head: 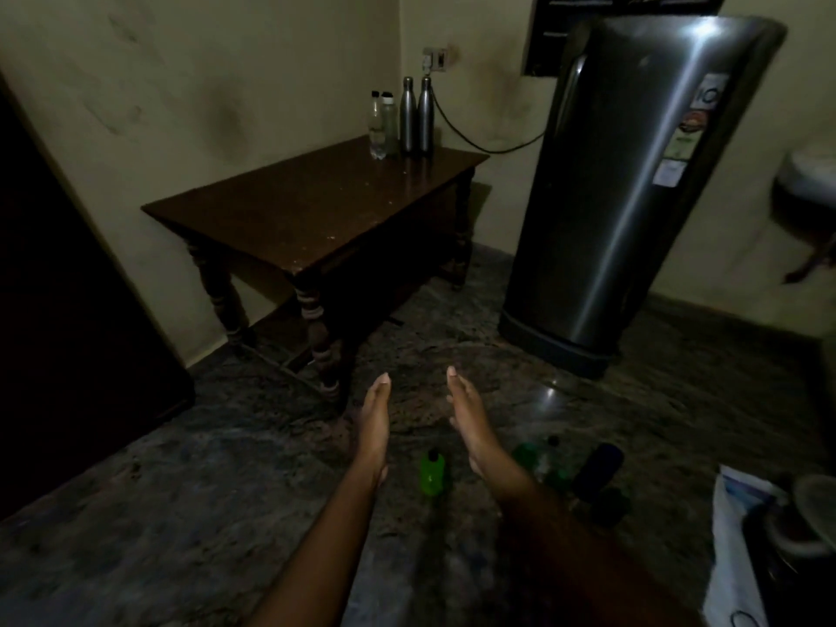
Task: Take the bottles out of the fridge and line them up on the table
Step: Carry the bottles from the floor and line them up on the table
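Observation:
A dark steel fridge (633, 183) stands at the right with its door closed. On the far corner of the brown wooden table (289, 219) stand two clear plastic bottles (382, 124) and two steel bottles (417, 113) in a row. A green bottle (433, 472) stands on the floor between my arms. More green and dark bottles (570, 472) sit on the floor to its right. My left hand (375, 423) and my right hand (470, 423) are held out flat over the floor, palms facing each other, holding nothing.
A black cable (475, 138) runs from a wall socket to the fridge. A dark cupboard or door (68, 310) fills the left. A white bag and dark items (769, 536) lie at the bottom right. Stone floor lies between table and fridge.

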Demonstrator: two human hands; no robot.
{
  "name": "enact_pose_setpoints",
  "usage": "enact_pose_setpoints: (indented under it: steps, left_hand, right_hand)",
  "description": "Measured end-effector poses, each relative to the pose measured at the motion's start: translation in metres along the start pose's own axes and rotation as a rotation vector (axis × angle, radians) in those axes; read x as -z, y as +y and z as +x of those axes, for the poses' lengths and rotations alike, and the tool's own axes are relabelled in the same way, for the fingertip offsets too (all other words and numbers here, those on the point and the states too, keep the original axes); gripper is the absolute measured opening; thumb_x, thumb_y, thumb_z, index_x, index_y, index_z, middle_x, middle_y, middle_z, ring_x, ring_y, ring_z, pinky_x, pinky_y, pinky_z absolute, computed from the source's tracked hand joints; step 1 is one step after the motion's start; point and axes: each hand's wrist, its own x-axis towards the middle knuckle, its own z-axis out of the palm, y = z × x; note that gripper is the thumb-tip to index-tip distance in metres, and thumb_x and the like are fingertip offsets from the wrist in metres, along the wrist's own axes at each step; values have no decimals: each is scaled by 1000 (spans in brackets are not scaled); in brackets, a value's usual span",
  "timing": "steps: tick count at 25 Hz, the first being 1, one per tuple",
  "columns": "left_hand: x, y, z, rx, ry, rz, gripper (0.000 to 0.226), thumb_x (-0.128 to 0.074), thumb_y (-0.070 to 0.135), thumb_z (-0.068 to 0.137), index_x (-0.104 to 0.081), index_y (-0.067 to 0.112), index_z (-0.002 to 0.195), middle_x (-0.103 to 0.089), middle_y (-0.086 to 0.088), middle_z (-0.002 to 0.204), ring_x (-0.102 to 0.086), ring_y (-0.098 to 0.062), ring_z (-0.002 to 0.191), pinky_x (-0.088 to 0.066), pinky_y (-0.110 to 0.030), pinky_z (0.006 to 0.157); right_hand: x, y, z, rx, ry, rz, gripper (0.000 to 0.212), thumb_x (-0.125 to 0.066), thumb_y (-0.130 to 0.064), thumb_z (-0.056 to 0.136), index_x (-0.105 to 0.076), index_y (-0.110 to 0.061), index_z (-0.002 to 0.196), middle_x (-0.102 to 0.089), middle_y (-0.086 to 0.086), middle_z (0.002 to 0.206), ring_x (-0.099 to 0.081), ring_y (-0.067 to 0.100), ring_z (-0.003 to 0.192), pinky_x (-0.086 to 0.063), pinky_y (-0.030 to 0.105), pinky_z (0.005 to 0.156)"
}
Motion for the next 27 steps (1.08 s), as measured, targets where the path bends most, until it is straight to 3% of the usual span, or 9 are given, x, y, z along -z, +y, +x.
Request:
enact_pose_setpoints:
  steps: [5, 9, 14, 19, 25, 27]
  left_hand:
    - [-84, -53, -60, 56, 2, -49, 46, -41, 28, 95, -41, 7, 135, -42, -8, 145, -40, -18, 132, -26, -33, 115]
    - [-183, -95, -123, 165, -45, -49, 46, -38, 32, 96, -39, 12, 138, -41, -3, 145, -37, -17, 134, -27, -26, 107]
    - [-259, -128, -163, 206, -48, 27, 42, -42, 24, 95, -42, 8, 134, -42, -8, 144, -38, -21, 133, -28, -24, 99]
    - [-323, -167, -131, 257, -56, 152, 42, -43, 16, 95, -40, 2, 134, -40, -14, 144, -36, -25, 134, -28, -20, 95]
    - [-408, -247, -41, 330, -51, 321, 41, -44, 17, 95, -42, 2, 133, -43, -15, 143, -40, -26, 131, -31, -18, 94]
    - [-428, -288, -12, 375, -70, 367, 41, -45, 19, 95, -44, 2, 132, -46, -15, 139, -45, -24, 126, -34, -16, 90]
  right_hand:
    - [100, 36, -32, -76, 53, 45, 56, -40, -52, 91, -40, -20, 138, -41, 5, 146, -40, 22, 133, -30, 42, 113]
    - [207, 66, -56, -199, 77, 120, 60, -41, -53, 91, -34, -22, 141, -37, 4, 149, -38, 23, 135, -31, 41, 113]
    - [306, 93, -50, -273, 153, 73, 55, -45, -48, 91, -41, -18, 137, -44, 7, 144, -43, 25, 130, -35, 40, 107]
    - [383, 127, 17, -313, 133, -12, 45, -49, -31, 94, -45, -10, 133, -45, 12, 141, -44, 29, 127, -38, 37, 102]
    - [453, 208, 141, -322, 106, -177, 40, -52, -7, 91, -46, 4, 129, -46, 20, 139, -45, 32, 128, -39, 15, 86]
    - [467, 250, 182, -345, 99, -240, 39, -54, -2, 89, -48, 6, 127, -48, 22, 137, -46, 34, 127, -42, 19, 96]
